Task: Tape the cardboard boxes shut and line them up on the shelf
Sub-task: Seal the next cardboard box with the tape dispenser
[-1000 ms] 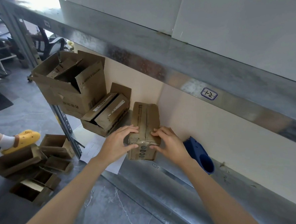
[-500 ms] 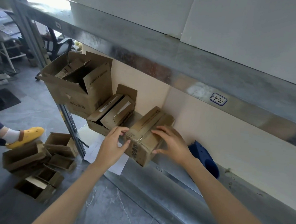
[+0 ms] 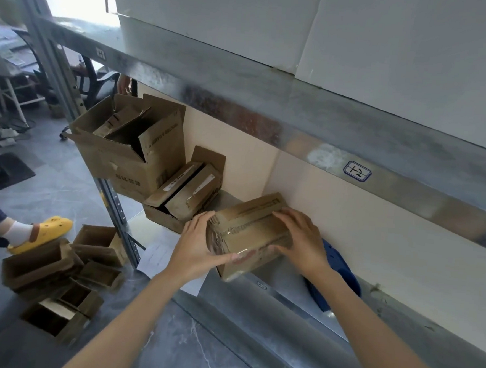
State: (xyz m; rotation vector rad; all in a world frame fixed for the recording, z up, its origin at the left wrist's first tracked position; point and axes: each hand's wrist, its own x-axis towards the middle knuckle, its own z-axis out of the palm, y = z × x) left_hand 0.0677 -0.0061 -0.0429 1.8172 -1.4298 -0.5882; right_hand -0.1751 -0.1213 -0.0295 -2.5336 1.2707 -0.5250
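Observation:
A small taped cardboard box [image 3: 250,230] lies at an angle on the metal shelf [image 3: 294,299], its far end near the beige back wall. My left hand [image 3: 200,247] grips its near left end, thumb under the front face. My right hand [image 3: 301,239] lies over its right side with fingers curled round the top edge. To the left stands a small box [image 3: 183,194] with loose flaps, and beyond it a larger open box [image 3: 132,150] at the shelf's end.
A blue tape dispenser [image 3: 336,273] lies on the shelf behind my right wrist. White paper [image 3: 159,258] hangs over the shelf edge. Several open boxes [image 3: 56,280] lie on the floor beside another person's yellow shoe [image 3: 46,230]. An upper shelf beam [image 3: 297,124] runs overhead.
The taped box has been turned from pointing straight at the wall to lying slantwise, and shifted right. Both hands moved with it, holding its ends.

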